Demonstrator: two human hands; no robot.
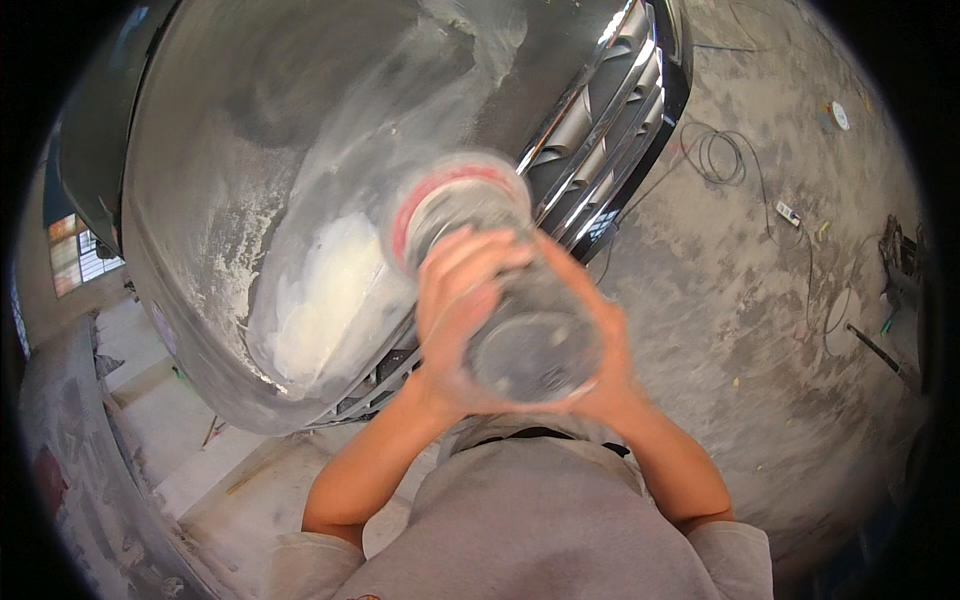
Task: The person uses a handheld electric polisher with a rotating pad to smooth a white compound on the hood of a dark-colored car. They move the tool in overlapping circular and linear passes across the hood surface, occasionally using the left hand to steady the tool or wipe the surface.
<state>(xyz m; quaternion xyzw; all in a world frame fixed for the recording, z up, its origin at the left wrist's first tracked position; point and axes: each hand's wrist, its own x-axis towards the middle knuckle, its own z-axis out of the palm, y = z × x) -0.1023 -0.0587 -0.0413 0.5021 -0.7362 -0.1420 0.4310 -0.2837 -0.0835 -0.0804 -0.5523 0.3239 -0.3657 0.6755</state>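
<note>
A dusty power sander [535,350] with a round, red-rimmed pad [408,225] is held in front of me in both hands, smeared by motion. My left hand [455,300] is closed round its left side, with the fingers over the top near the pad. Along the other side of the body, my right hand [605,340] is wrapped round it. Beyond lies a dark car panel [270,110] with grey sanded areas and a pale cream filler patch [330,295]. The pad overlaps the panel beside this patch; I cannot tell whether they touch.
The car's chrome-edged grille [600,120] runs along the panel's right side. A coiled cable [718,158] and a small white box [787,213] lie on the stained floor at right. A dusty curved piece [85,470] stands at lower left.
</note>
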